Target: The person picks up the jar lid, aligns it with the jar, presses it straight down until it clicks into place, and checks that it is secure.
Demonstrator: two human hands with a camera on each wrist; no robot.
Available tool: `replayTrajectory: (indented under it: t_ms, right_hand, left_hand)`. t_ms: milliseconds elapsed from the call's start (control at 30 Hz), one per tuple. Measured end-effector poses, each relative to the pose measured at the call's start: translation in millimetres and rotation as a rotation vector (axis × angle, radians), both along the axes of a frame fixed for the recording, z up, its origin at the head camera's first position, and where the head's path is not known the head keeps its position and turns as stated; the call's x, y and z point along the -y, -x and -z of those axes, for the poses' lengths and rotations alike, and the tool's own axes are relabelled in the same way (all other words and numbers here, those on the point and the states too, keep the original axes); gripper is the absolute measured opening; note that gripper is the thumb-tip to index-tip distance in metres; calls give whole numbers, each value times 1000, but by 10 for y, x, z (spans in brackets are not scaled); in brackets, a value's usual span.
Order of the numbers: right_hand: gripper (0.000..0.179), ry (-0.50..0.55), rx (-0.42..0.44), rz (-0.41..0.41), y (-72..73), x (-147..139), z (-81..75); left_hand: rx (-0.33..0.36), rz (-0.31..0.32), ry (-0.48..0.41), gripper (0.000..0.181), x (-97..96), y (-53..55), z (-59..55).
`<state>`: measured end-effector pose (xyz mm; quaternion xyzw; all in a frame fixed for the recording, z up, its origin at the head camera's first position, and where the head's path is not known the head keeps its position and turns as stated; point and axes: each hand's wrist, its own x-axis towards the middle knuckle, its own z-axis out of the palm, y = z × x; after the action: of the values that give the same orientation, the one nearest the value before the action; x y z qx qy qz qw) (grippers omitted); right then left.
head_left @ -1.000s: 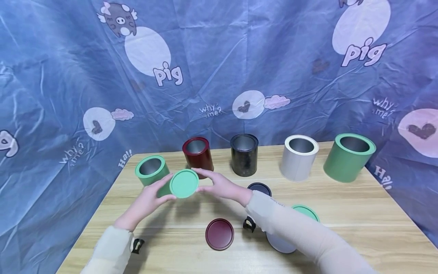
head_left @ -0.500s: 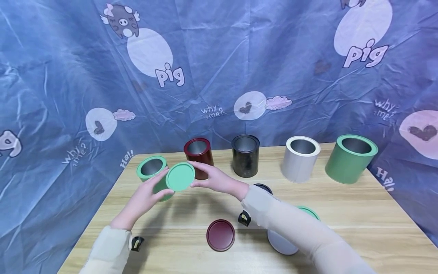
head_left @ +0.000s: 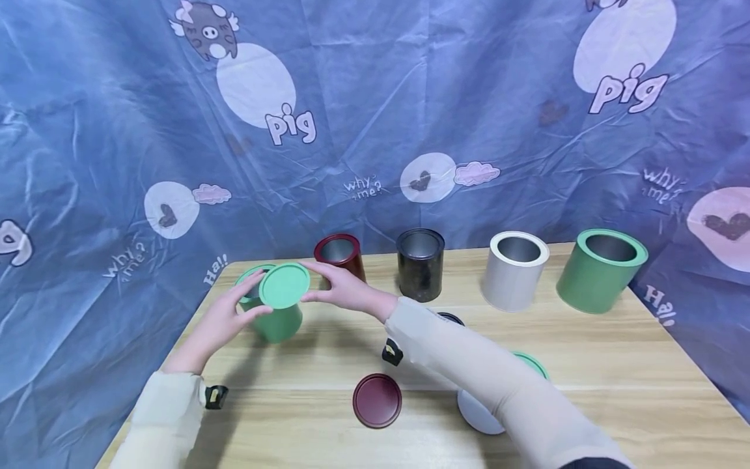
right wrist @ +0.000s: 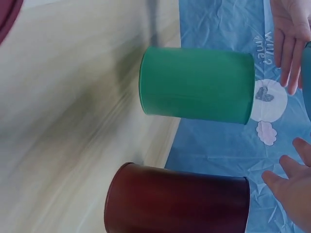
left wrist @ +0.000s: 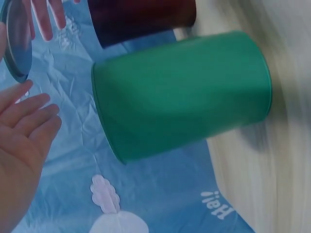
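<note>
A light green round lid [head_left: 284, 286] is held up between both hands, tilted toward the head camera. My left hand [head_left: 219, 319] grips its left edge with thumb and fingers, while my right hand [head_left: 347, 288] grips the right edge. Just behind and below the lid stands an open green can [head_left: 282, 326], its rim partly covered by the lid and left fingers in the head view. In the left wrist view the lid [left wrist: 19, 39] is apart from the can's top rim, and the green can [left wrist: 184, 94] fills the middle. The right wrist view shows only a sliver of the lid [right wrist: 306, 80].
Along the back stand open cans: dark red [head_left: 351, 264], black [head_left: 420, 273], white [head_left: 510, 283] and a larger green can [head_left: 592, 280]. A dark red lid [head_left: 377, 400] lies in front. A white lid [head_left: 477, 413], green lid [head_left: 532, 363] and black lid [head_left: 451, 318] are partly behind my right sleeve.
Both hands have carried the green lid left and upward in the head view, from beside the green can to a place overlapping its rim. The cans and other lids stay put.
</note>
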<state>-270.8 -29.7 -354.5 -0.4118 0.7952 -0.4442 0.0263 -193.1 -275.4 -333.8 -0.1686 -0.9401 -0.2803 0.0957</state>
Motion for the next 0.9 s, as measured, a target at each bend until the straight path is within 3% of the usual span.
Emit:
replayTrajectory:
  t_ms: [200,400,567,900]
  right_hand:
    - [74,-60,30,6,47,163,-45]
    - [73,-30,87,-4,88,286,-86]
    - [71,31,154,11,134,343,-83]
    - [68,65,201,61,203,486,-22]
  left_hand:
    - [-20,-39,32,70,165,-7,-9]
    - [-8,-86,42,70,268,-4,-83]
    - [5,-100,46,71,305,83,-128]
    - [43,-105,6,69,424,200,-54]
